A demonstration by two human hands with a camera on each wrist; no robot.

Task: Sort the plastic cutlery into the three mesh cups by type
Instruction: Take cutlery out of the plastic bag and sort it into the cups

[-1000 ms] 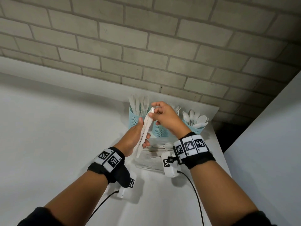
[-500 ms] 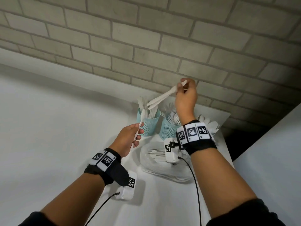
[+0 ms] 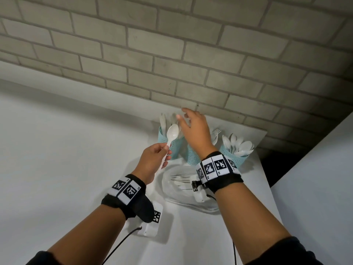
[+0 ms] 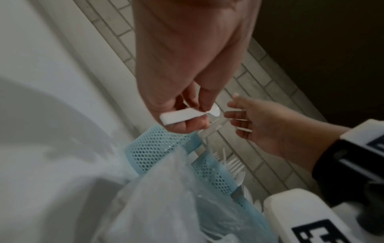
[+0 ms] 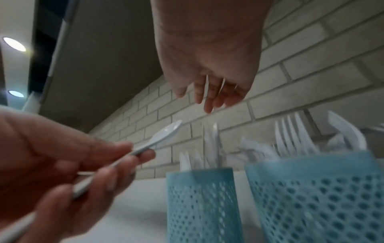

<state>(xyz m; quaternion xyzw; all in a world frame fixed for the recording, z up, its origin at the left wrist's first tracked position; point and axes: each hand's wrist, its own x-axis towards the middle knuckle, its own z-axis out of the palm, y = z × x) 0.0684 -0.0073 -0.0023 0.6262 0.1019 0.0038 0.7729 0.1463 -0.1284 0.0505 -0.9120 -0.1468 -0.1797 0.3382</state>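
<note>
The left hand (image 3: 152, 159) pinches the handle of a white plastic spoon (image 3: 171, 137), bowl up, in front of the leftmost of 3 teal mesh cups (image 3: 176, 148). The right hand (image 3: 194, 129), fingers spread and empty, hovers above that knife-filled cup. Best carry the spoon across to the rightmost teal mesh cup of spoons (image 3: 236, 159) and drop it handle-first.

The light is coming from above and staying rather dim. Two round ceiling lamps (image 5: 14, 44) are glaring in the right wrist view. On the white tabletop (image 3: 57, 150) soft shadows are lying under the arms. The brick wall (image 3: 172, 54) is bending at the edges of the head view. The left hand (image 5: 51, 164) is looking blurred up close, and the plastic bag (image 4: 166, 205) is out of focus.
</note>
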